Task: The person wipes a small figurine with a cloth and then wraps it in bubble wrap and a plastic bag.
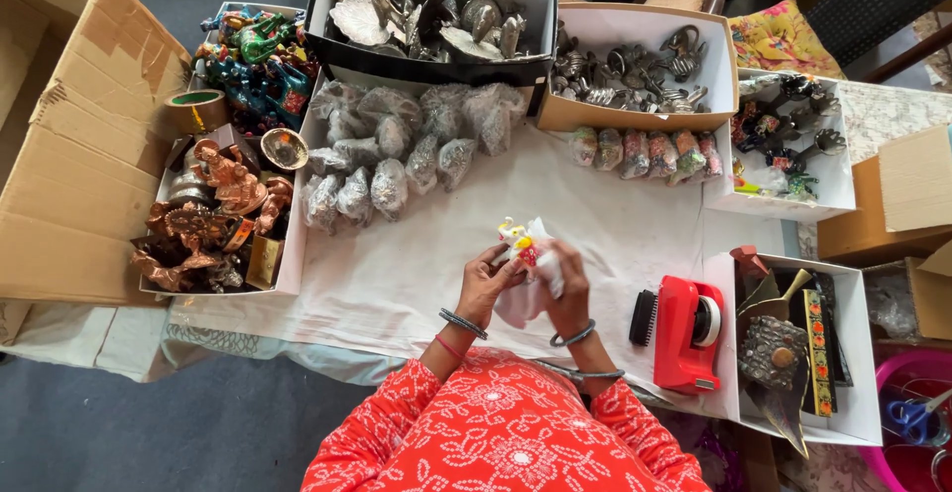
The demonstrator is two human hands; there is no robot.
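- The left hand [488, 279] holds a small white figurine [517, 241] with red and yellow paint. The grip is closed: fingers curl around the figurine's lower part from the left side.
- The right hand [567, 289] is closed on a white wrapping sheet [531, 294]. Fingers press the sheet against the right side of the figurine; the sheet hangs down between both palms.
- The figurine sits above the middle of the worktop [416, 264], which is covered with a white cloth, directly in front of the person's chest. Its top protrudes above the fingers.
- A red tape dispenser [687, 333] stands just right of the right hand, with a black brush [644, 316] touching its left edge.
- Wrapped bundles [397, 155] lie in a group beyond the hands, well apart from them.
- A box of copper-coloured figures [213, 219] stands at the left edge. Boxes of silver-coloured metal pieces [431, 11] stand at the far side.
- Bangles sit on both wrists.
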